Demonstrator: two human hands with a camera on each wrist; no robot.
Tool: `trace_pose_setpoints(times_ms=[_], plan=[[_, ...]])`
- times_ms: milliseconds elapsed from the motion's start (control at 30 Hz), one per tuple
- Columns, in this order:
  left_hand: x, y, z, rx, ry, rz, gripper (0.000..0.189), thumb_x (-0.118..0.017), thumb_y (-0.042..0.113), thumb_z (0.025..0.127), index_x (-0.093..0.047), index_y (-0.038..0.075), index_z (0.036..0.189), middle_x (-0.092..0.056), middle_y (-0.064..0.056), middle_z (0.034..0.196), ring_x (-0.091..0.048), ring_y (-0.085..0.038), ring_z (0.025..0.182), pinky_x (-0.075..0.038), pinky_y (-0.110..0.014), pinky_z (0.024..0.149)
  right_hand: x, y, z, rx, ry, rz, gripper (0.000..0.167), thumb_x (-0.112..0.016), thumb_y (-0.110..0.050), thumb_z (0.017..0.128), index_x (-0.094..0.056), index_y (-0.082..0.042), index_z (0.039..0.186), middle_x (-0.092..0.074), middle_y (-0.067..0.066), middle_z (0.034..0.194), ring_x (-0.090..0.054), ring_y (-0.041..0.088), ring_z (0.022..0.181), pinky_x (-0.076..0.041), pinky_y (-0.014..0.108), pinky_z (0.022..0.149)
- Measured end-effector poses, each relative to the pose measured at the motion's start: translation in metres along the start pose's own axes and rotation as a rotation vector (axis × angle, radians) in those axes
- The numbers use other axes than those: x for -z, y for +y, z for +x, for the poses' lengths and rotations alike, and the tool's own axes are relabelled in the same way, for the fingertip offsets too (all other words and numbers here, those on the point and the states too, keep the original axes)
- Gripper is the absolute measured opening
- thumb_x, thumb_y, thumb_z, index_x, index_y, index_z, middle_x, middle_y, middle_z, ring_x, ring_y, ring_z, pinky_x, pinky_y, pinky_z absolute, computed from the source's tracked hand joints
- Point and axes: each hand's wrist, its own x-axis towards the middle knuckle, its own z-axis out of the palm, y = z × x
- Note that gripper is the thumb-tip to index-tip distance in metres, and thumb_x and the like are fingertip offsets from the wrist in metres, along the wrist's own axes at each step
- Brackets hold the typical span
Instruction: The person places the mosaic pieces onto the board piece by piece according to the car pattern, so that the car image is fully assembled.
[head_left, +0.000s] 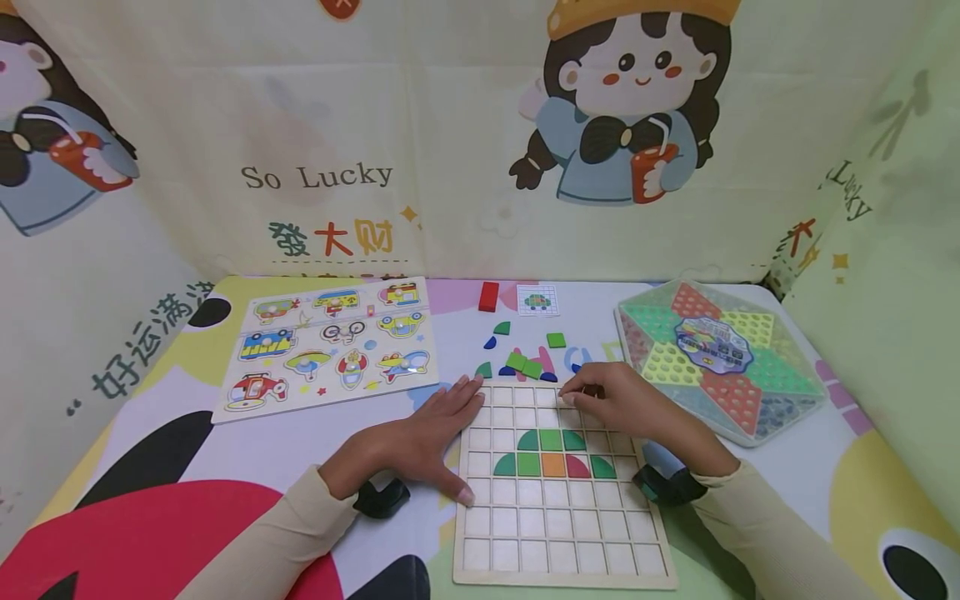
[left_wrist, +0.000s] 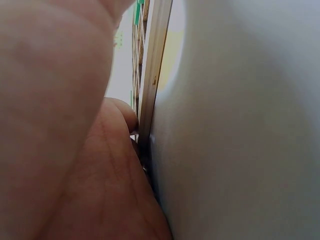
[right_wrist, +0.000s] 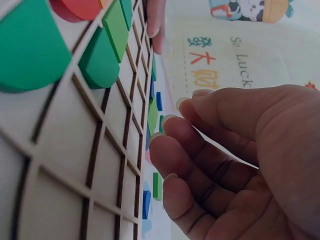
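A wooden grid board [head_left: 562, 521] lies in front of me. On it, green quarter-round pieces [head_left: 603, 467], green squares [head_left: 551, 440], an orange square [head_left: 552, 465] and a red quarter-round piece [head_left: 577, 466] form two rows. My left hand [head_left: 427, 437] rests spread along the board's left edge, thumb at its side; the left wrist view shows the palm close against that edge. Over the board's upper right, my right hand [head_left: 618, 396] hovers with fingers loosely bent. Thumb and index fingertip come together in the right wrist view [right_wrist: 215, 150], with no piece showing between them.
Loose green squares [head_left: 556, 340], blue pieces [head_left: 491, 342] and a red block [head_left: 489, 297] lie beyond the board, near a small pattern card [head_left: 537, 301]. A vehicle puzzle board [head_left: 300, 342] is at left; a hexagonal plastic-covered game box [head_left: 720, 358] at right. Printed cloth [head_left: 465, 125] hangs behind.
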Motion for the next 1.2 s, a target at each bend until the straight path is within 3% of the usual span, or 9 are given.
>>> trace_pose_setpoints(times_ms=[167, 467, 1200], plan=[[0.0, 0.0, 0.001, -0.003, -0.002, 0.006, 0.122, -0.074, 0.066, 0.07, -0.009, 0.014, 0.158, 0.01, 0.004, 0.163, 0.016, -0.013, 0.145, 0.005, -0.04, 0.116, -0.004, 0.002, 0.014, 0.006, 0.013, -0.013, 0.009, -0.069, -0.012, 0.092, -0.076, -0.011, 0.096, -0.061, -0.008, 0.078, -0.049, 0.015, 0.068, -0.042, 0.026, 0.058], [0.0, -0.001, 0.002, -0.006, -0.008, 0.017, 0.121, -0.074, 0.067, 0.07, -0.009, 0.014, 0.158, 0.011, 0.004, 0.163, 0.017, -0.012, 0.145, 0.006, -0.04, 0.116, -0.01, -0.002, 0.037, -0.075, 0.04, 0.014, 0.015, -0.069, -0.01, 0.092, -0.075, -0.006, 0.104, -0.066, -0.002, 0.088, -0.052, 0.018, 0.077, -0.047, 0.03, 0.067], [0.0, -0.003, 0.001, 0.0, -0.005, 0.027, 0.123, -0.072, 0.07, 0.069, -0.008, 0.015, 0.158, 0.012, 0.005, 0.162, 0.018, -0.011, 0.144, 0.006, -0.04, 0.116, -0.017, 0.006, 0.082, -0.161, 0.15, 0.106, 0.019, -0.068, -0.01, 0.092, -0.073, -0.006, 0.11, -0.068, 0.007, 0.107, -0.06, 0.021, 0.09, -0.054, 0.033, 0.083]])
